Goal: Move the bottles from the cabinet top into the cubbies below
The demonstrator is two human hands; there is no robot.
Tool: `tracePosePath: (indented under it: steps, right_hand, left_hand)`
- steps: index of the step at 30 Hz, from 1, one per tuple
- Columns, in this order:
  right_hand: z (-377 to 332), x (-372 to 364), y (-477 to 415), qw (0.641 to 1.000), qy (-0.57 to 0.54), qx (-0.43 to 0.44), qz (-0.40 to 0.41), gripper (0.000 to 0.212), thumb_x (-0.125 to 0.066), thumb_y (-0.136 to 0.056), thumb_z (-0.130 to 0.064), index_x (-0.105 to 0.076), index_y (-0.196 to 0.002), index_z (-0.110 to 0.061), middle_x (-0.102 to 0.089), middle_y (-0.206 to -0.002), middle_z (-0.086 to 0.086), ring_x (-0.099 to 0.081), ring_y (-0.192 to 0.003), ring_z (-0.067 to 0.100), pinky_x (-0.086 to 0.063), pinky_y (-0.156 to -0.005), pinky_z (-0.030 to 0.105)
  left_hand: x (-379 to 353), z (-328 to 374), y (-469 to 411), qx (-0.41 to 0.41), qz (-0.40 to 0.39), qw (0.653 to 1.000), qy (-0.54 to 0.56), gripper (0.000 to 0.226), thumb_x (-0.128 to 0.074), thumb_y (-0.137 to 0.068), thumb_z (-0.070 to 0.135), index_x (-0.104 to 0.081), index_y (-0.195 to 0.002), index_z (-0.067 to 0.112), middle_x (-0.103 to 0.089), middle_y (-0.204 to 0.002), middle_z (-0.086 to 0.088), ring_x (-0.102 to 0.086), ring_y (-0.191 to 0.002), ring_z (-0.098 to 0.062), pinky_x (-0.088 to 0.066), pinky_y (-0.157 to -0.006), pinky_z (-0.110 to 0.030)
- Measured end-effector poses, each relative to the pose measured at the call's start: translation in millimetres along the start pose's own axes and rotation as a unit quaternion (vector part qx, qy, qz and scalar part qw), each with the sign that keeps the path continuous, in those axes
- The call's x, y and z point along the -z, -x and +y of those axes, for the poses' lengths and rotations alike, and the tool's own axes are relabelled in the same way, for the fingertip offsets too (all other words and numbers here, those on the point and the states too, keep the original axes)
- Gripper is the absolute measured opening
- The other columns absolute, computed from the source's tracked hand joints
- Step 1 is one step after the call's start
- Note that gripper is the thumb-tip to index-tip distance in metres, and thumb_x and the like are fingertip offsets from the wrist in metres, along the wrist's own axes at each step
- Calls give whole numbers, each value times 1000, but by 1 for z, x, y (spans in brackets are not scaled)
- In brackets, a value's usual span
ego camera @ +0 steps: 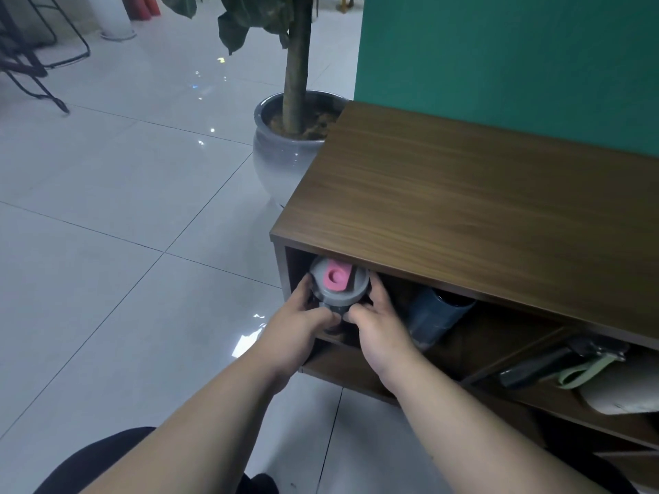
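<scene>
A bottle with a grey lid and pink spout cap [338, 284] stands at the mouth of the leftmost cubby of the wooden cabinet [463, 215]. My left hand [303, 329] grips its left side and my right hand [378, 329] grips its right side, thumbs nearly meeting in front. Its body is mostly hidden behind my fingers. A dark blue bottle [437, 317] leans inside the same cubby, just right of my right hand. In the cubby to the right lies a black bottle [556, 360] with a pale green strap. The part of the cabinet top in view has no bottle on it.
A grey ceramic pot [281, 155] with a tree trunk stands on the floor by the cabinet's far left corner. A green wall backs the cabinet. A white object [620, 393] lies in the right cubby. Glossy tiled floor spreads to the left, with black chair legs far left.
</scene>
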State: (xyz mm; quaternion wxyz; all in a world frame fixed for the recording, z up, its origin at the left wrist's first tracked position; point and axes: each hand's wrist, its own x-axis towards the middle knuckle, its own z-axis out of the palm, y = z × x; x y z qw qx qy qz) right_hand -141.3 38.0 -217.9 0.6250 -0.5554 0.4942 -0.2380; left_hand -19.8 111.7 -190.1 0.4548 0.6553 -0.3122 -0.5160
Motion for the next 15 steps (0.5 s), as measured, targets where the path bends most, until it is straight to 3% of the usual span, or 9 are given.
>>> tracePosePath:
  steps: [2, 6, 11, 12, 14, 15]
  right_hand:
    - [0, 0, -1, 1000, -4, 4, 0, 82, -54, -70, -17, -43, -148, -40, -71, -130, -7, -63, -125, 17, -46, -110, 39]
    - [2, -1, -5, 1000, -16, 6, -2, 82, -52, -67, -14, -47, -146, -37, -74, -126, -2, -66, -121, 22, -51, -104, 38]
    - [12, -2, -11, 999, -26, 12, -17, 88, -56, -62, -20, -44, -147, -40, -73, -128, 1, -65, -122, 28, -49, -108, 52]
    - [10, -1, -9, 999, -20, 16, -19, 93, -57, -60, -23, -40, -149, -41, -70, -134, 0, -63, -126, 26, -47, -110, 51]
    - [7, 1, -3, 1000, 5, 4, -9, 103, -59, -63, -23, -23, -157, -44, -57, -149, -3, -54, -136, 20, -42, -112, 40]
    - [3, 1, 0, 1000, 7, -8, -5, 102, -60, -72, -19, -14, -160, -41, -48, -156, -4, -48, -139, 15, -37, -110, 32]
  left_hand:
    - [0, -1, 0, -2, -4, 1000, 3, 64, -62, -69, 13, -61, -123, 47, -74, -120, 12, -64, -120, -16, -48, -106, -40]
    - [-2, -3, -2, -14, -8, 1000, 17, 65, -62, -67, 14, -59, -120, 52, -74, -114, 22, -67, -100, 5, -50, -92, -25]
    - [-6, -3, -1, -17, -6, 1000, 13, 65, -66, -66, 17, -57, -120, 51, -74, -110, 27, -68, -102, 5, -51, -101, -30]
    - [-6, -2, -1, -13, -4, 1000, 12, 61, -67, -66, 18, -57, -116, 53, -74, -104, 31, -68, -97, 10, -53, -96, -24]
    - [-6, -4, 0, -4, 2, 1000, 8, 54, -69, -72, 18, -50, -107, 53, -70, -79, 42, -63, -75, 24, -50, -74, -6]
    - [-5, -3, 4, 6, -1, 1000, 11, 57, -70, -74, 20, -47, -117, 51, -67, -75, 40, -60, -72, 24, -47, -67, -5]
